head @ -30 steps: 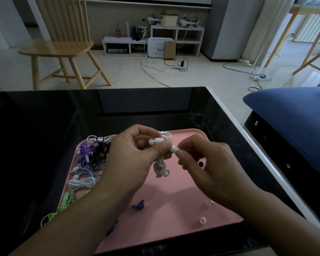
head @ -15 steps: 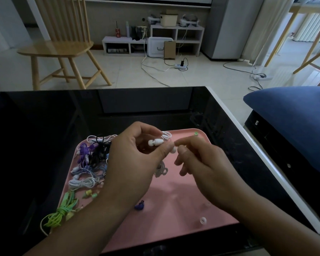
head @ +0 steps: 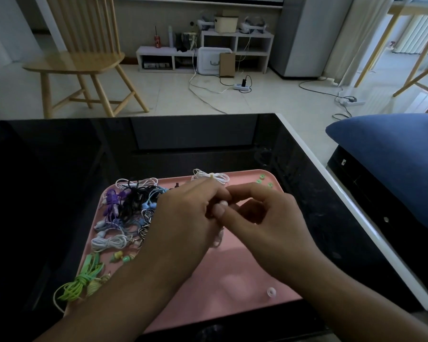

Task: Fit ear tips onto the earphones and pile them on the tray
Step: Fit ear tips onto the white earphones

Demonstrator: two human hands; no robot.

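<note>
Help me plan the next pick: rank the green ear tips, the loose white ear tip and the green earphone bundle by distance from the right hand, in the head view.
1. Green ear tips, the tray's far right corner, just beyond the right hand.
2. Loose white ear tip, near edge, beside the right forearm.
3. Green earphone bundle, near left corner.

Three green ear tips point(head: 264, 181); one tray point(head: 232, 292)

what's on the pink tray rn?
On the pink tray: bundled earphones at left, green ear tips at the far right corner, one white ear tip near the front. Both hands cover the middle.
</note>
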